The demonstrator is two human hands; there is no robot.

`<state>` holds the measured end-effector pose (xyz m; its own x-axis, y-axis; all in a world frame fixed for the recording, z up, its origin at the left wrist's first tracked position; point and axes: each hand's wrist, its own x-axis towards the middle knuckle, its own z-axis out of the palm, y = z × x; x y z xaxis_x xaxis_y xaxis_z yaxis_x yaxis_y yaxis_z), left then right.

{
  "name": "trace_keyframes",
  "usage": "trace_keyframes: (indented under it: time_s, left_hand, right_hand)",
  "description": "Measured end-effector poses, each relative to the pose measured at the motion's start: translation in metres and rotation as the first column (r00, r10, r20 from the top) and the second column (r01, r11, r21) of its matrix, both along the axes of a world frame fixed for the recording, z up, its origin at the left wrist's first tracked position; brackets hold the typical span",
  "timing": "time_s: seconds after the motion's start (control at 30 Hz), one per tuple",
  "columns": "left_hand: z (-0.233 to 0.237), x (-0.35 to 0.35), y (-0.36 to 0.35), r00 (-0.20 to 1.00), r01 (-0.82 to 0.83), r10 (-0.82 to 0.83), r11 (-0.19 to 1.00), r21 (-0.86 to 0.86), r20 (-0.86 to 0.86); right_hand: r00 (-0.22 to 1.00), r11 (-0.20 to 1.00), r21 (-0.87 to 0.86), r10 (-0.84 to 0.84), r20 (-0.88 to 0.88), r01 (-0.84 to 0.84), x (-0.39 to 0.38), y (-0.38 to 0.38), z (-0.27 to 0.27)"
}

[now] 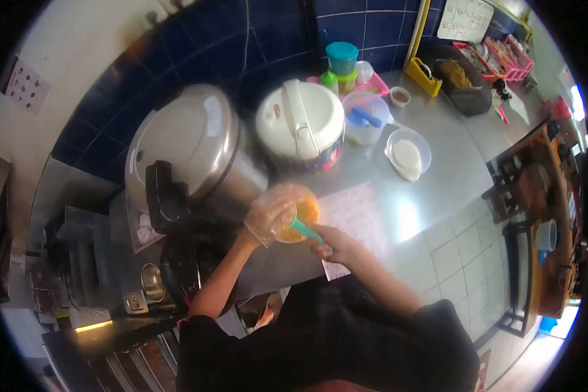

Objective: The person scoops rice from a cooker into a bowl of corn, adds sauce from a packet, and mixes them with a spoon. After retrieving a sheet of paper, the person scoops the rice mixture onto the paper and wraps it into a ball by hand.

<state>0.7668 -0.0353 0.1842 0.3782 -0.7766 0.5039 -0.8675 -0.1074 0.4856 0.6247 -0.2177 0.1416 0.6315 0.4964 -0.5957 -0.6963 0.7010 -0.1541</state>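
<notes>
My left hand (272, 215) wears a clear plastic glove and cups an orange bowl (305, 212) filled with yellow-orange food, holding it above the steel counter (438, 176). My right hand (333, 246) grips the teal handle of a spoon (305, 229) whose end dips into the bowl. Both hands meet just in front of a large steel rice cooker (196, 147), with a white rice cooker (300, 121) a little further back.
A pink patterned sheet (359, 219) lies on the counter beside my right hand. Further back stand a clear tub with a blue scoop (366, 117), a round lidded container (407, 153), stacked teal jars (342, 62) and a dark tray of food (460, 78). Tiled floor lies to the right.
</notes>
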Motion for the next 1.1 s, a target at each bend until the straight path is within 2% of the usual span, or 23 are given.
trace_keyframes:
  time_s: [0.03,0.1,0.13,0.2,0.23,0.27,0.3,0.33,0.4,0.43,0.57,0.63,0.67,0.73,0.87,0.9,0.97,1.0,1.07,1.1]
  left_hand:
    - [-0.005,0.004,-0.001,1.000,0.004,-0.004,1.000,0.009,-0.031]
    - [-0.014,0.003,0.001,0.988,0.006,-0.010,1.000,-0.027,-0.154]
    - [-0.017,0.007,0.004,0.987,0.068,-0.065,0.997,0.018,-0.148]
    - [0.006,0.008,0.008,0.886,0.149,-0.176,0.984,-0.097,-0.429]
    - [0.026,0.001,0.006,0.880,0.137,-0.162,0.987,-0.089,-0.446]
    - [0.048,-0.006,-0.003,0.971,0.167,-0.160,0.986,0.020,-0.177]
    - [0.058,-0.015,-0.003,0.978,0.168,-0.183,0.976,0.139,0.103]
    - [0.055,-0.020,0.001,0.978,0.167,-0.183,0.975,0.145,0.102]
    - [0.046,-0.014,0.000,0.955,0.123,-0.154,0.983,0.135,0.255]
    - [0.044,-0.010,0.002,0.961,0.136,-0.169,0.978,0.159,0.219]
    - [0.016,0.013,-0.007,0.950,0.150,-0.181,0.979,0.138,0.254]
    - [0.007,-0.001,-0.009,0.988,0.051,-0.070,0.989,0.136,0.137]
    - [0.005,-0.008,-0.006,0.993,0.051,-0.067,0.987,0.151,0.101]
    - [0.007,-0.005,-0.016,0.988,-0.031,0.014,0.994,0.109,0.152]
    - [0.024,-0.026,-0.008,0.957,-0.013,-0.018,0.994,0.106,0.290]
    - [0.028,-0.028,-0.003,0.995,-0.047,0.046,0.999,0.012,0.084]
    - [0.038,-0.031,-0.006,0.948,-0.165,0.103,0.968,-0.189,-0.300]
    - [0.042,-0.037,-0.008,0.898,-0.313,0.216,0.926,-0.212,-0.383]
    - [0.069,-0.050,0.003,0.877,-0.477,0.471,0.877,-0.057,-0.093]
    - [0.012,-0.038,0.016,0.844,-0.508,0.424,0.828,-0.236,-0.327]
  right_hand:
    - [1.000,0.999,-0.050,0.008,0.013,-0.007,-0.001,0.000,0.003]
    - [1.000,1.000,-0.019,0.020,-0.001,-0.020,0.005,-0.005,-0.019]
    - [1.000,1.000,0.009,0.022,-0.010,-0.022,0.002,-0.003,-0.032]
    - [1.000,0.999,0.052,0.018,-0.018,-0.017,0.002,-0.005,-0.018]
    - [1.000,0.995,0.103,0.010,-0.015,-0.008,0.001,-0.006,-0.019]
    - [1.000,0.989,0.149,0.000,-0.006,0.001,0.000,-0.009,-0.021]
    - [1.000,0.987,0.160,0.007,-0.016,-0.004,-0.005,-0.007,-0.022]
    - [0.999,0.991,0.131,0.030,-0.040,-0.025,-0.005,-0.007,-0.020]
    - [1.000,0.996,0.080,0.028,-0.015,-0.026,0.006,-0.011,-0.012]
    - [0.999,0.998,0.068,0.022,-0.030,-0.020,0.003,-0.007,-0.014]
    - [0.997,0.999,-0.044,-0.026,-0.068,0.023,0.016,-0.011,-0.013]
    - [0.999,0.999,-0.036,0.042,0.012,-0.041,0.006,-0.010,-0.020]
    - [0.999,0.999,-0.017,0.047,-0.022,-0.048,-0.003,-0.005,-0.016]
    - [0.995,0.983,-0.184,0.019,0.102,0.000,0.001,-0.009,0.007]
    - [1.000,0.994,-0.113,0.001,0.001,-0.001,-0.012,-0.008,0.006]
    - [0.999,0.996,-0.085,-0.025,0.033,0.027,-0.016,-0.010,0.002]
    - [0.992,0.993,-0.066,-0.088,0.088,0.094,-0.018,-0.022,0.012]
    - [0.987,0.989,-0.097,-0.101,0.129,0.114,-0.029,-0.028,0.027]
    - [0.976,0.976,-0.139,-0.146,0.162,0.169,-0.050,-0.040,0.033]
    - [0.976,0.965,-0.159,-0.195,0.094,0.208,-0.063,-0.048,0.028]
